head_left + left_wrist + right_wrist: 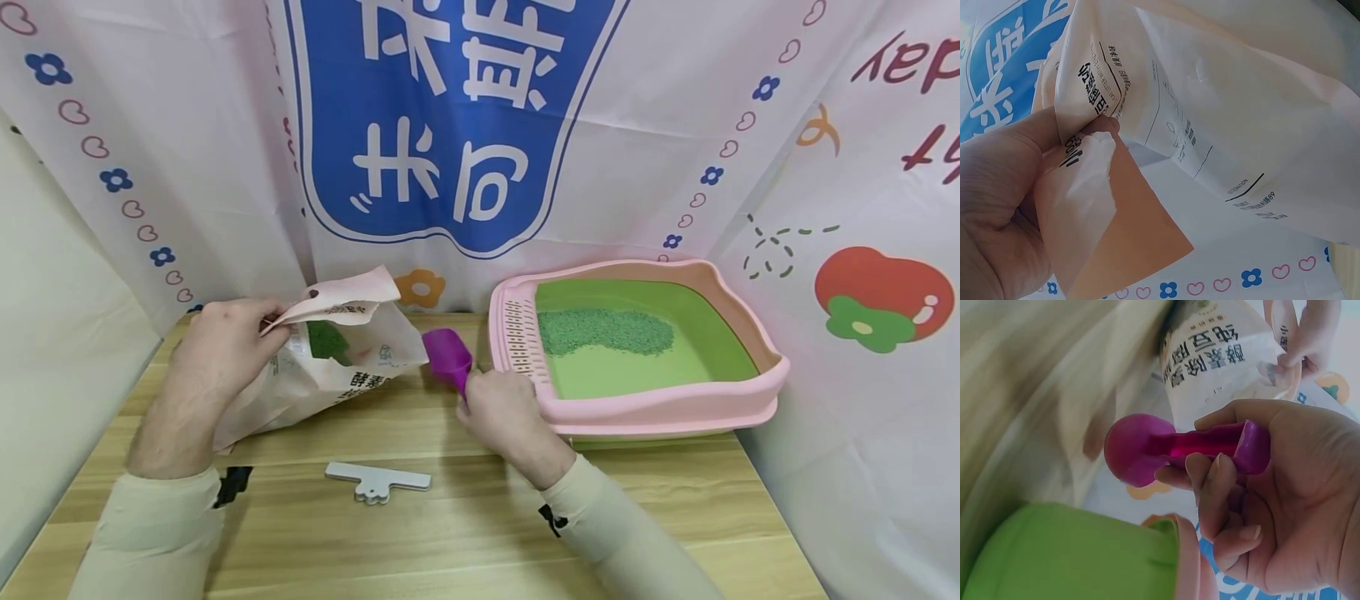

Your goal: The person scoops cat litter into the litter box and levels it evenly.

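Note:
My left hand [228,346] pinches the top edge of a pale pink and white cat litter bag [300,396] at the left of the table. The bag's mouth gapes toward the right, and green litter [327,342] shows inside. In the left wrist view, thumb and fingers grip the folded plastic of the bag [1222,112]. My right hand [506,412] grips the handle of a purple scoop [448,354], whose bowl is close to the bag's mouth. The right wrist view shows fingers curled about the scoop's [1138,450] grooved handle.
A pink-rimmed green litter box [660,400] stands at the right, with green granules [607,331] spread on its floor and a slotted strip at its left. A white bag clip [378,480] lies on the wooden table [360,550] in front. Printed cloth hangs behind.

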Available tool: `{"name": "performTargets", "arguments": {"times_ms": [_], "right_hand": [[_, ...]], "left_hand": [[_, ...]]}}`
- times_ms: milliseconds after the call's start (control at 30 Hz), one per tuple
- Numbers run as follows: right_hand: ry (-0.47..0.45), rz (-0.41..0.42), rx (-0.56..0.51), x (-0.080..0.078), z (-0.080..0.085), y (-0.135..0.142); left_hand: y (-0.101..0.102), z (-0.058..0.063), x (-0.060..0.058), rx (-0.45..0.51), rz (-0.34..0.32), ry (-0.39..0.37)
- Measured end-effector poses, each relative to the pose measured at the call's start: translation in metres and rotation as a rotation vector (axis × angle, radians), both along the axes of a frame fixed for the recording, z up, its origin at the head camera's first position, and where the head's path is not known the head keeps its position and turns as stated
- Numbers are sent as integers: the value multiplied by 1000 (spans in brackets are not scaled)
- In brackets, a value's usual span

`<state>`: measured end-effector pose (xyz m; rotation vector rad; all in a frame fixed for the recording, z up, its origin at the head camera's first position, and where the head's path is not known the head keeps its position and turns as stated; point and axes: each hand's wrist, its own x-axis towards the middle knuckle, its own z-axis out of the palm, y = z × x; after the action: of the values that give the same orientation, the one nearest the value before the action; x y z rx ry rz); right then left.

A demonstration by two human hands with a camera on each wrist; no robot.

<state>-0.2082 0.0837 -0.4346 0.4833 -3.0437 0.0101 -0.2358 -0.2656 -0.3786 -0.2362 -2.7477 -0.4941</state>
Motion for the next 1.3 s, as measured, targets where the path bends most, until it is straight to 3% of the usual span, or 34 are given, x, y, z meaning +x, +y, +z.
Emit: {"name": "performTargets", "arguments": {"times_ms": [400, 733, 900, 1100, 1300], "right_hand": [[-25, -12, 15, 6, -12, -11], [-131, -41, -69, 9, -27, -19], [-82, -35, -87, 10, -31, -21], [12, 24, -81, 5, -24, -21], [30, 106, -182, -4, -13, -19]], "left_hand": [[2, 0, 1, 4, 6, -25], [4, -1, 1, 8, 9, -61], [3, -2, 1, 3, 3, -48], [4, -1, 1, 2, -1, -47], [7, -1, 3, 2, -10, -34]]}}
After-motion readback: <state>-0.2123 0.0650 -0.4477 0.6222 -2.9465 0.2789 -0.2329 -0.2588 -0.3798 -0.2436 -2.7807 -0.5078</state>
